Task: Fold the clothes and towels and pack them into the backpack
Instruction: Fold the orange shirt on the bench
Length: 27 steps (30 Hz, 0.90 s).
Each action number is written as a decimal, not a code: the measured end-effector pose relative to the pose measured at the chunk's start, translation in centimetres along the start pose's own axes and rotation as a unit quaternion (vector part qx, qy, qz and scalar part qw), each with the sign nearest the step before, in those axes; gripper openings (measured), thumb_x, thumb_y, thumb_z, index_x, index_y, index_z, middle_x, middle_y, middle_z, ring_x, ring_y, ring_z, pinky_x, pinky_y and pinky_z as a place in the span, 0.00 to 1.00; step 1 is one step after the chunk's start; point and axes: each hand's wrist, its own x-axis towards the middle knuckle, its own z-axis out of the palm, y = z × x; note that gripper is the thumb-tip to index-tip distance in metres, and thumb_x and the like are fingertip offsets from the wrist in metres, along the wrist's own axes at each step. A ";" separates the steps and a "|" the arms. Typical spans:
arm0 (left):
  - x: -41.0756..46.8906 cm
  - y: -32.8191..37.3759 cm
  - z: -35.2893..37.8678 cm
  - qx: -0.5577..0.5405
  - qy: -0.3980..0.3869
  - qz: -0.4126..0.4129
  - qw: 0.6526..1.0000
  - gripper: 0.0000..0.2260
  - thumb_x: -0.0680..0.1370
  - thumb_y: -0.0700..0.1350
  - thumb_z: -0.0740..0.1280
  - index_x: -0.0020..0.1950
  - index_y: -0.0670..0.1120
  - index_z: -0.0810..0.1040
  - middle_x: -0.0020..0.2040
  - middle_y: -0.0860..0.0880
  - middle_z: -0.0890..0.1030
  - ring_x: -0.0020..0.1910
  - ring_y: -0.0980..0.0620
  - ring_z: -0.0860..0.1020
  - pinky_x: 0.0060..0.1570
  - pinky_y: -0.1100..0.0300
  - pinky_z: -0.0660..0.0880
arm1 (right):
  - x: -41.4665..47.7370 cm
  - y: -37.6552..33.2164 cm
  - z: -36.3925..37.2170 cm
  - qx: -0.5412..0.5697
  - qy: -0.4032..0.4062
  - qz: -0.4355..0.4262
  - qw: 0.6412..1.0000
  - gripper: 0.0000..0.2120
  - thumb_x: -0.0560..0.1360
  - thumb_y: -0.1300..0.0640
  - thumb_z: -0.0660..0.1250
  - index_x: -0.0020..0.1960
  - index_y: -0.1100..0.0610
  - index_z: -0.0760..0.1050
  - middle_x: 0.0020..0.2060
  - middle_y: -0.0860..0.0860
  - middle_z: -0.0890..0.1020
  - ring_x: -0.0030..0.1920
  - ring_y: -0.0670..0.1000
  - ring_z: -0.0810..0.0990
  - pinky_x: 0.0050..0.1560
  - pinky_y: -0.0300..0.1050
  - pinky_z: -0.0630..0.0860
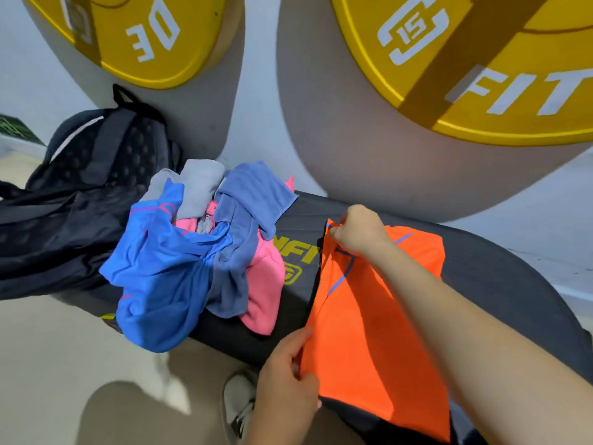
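An orange shirt [378,322] with thin blue piping lies spread on the right part of a dark padded bench [500,284]. My right hand [359,232] pinches its far left corner near the collar. At the near left edge my left hand [288,377] grips the fabric. A loose heap sits in the middle of the bench: a bright blue shirt [160,277], a slate-blue towel [250,200], a grey cloth [199,184] and a pink garment [263,293]. The dark backpack [80,187] lies at the left end, slumped against the wall.
Two large round grey cushions with yellow faces [481,59] hang on the wall just behind the bench. Beige floor lies below the bench on the left. My trouser leg and a white shoe [237,403] show at the bottom.
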 end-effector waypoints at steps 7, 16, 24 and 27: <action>1.0 -0.9 -0.2 0.028 0.047 0.004 0.999 0.23 0.72 0.36 0.65 0.54 0.65 0.73 0.45 0.56 0.80 0.39 0.51 0.79 0.40 0.69 0.73 | -1.0 1.6 2.2 0.105 -0.041 -0.061 0.992 0.26 0.77 0.56 0.65 0.73 0.61 0.64 0.64 0.64 0.73 0.69 0.59 0.66 0.62 0.41 0.62; 0.2 -1.1 1.1 0.240 0.120 0.053 0.962 0.21 0.73 0.54 0.69 0.65 0.54 0.71 0.55 0.53 0.74 0.57 0.53 0.74 0.51 0.59 0.69 | -5.7 1.7 6.5 -0.014 0.064 -0.150 0.987 0.23 0.78 0.51 0.58 0.71 0.59 0.68 0.66 0.61 0.71 0.63 0.63 0.72 0.64 0.53 0.69; 0.5 -0.7 0.5 0.239 0.115 0.040 0.963 0.08 0.71 0.52 0.71 0.38 0.55 0.72 0.44 0.55 0.71 0.47 0.52 0.74 0.47 0.60 0.68 | -6.1 1.6 8.3 -0.144 0.034 -0.113 0.982 0.38 0.74 0.37 0.35 0.78 0.54 0.53 0.78 0.53 0.55 0.77 0.54 0.52 0.73 0.55 0.50; 0.4 -0.1 0.5 0.180 0.096 0.019 0.979 0.09 0.73 0.50 0.70 0.42 0.53 0.70 0.38 0.55 0.76 0.38 0.57 0.74 0.36 0.65 0.64 | -6.1 1.8 7.5 -0.099 0.011 -0.138 0.985 0.29 0.79 0.39 0.43 0.78 0.47 0.50 0.78 0.51 0.50 0.77 0.51 0.48 0.73 0.55 0.48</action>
